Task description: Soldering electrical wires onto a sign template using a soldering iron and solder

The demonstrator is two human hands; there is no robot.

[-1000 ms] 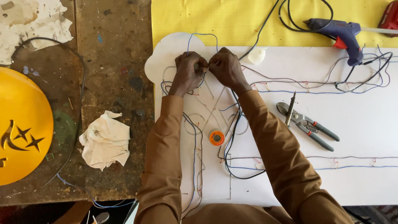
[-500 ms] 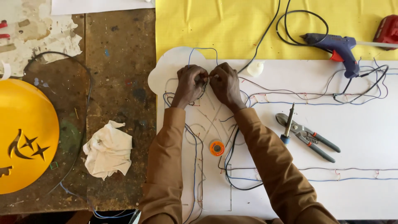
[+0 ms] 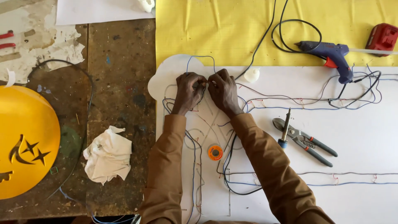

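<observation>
Change: both hands have barely shifted on the board since the earlier frames.
Left hand (image 3: 188,92): fingers pinched closed on the thin blue and red wires (image 3: 206,84).
Right hand (image 3: 224,92): pinched on the same wire joint, touching the left.
Wires' place: at the top of the white cut-out board (image 3: 365,137).
Progress: wire runs already cross much of the board; this joint looks unfinished, loose loops remain.
Around: soldering iron (image 3: 285,127), grey-handled pliers (image 3: 304,141), orange solder spool (image 3: 215,152), blue glue gun (image 3: 329,56), crumpled white cloth (image 3: 107,154); nothing blocks the hands.

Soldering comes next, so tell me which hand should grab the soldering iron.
Right, probably. The soldering iron lies across the pliers just beside the right forearm, on the right hand's side. The left hand would have to cross over, and both hands pinch the thin wires.
</observation>
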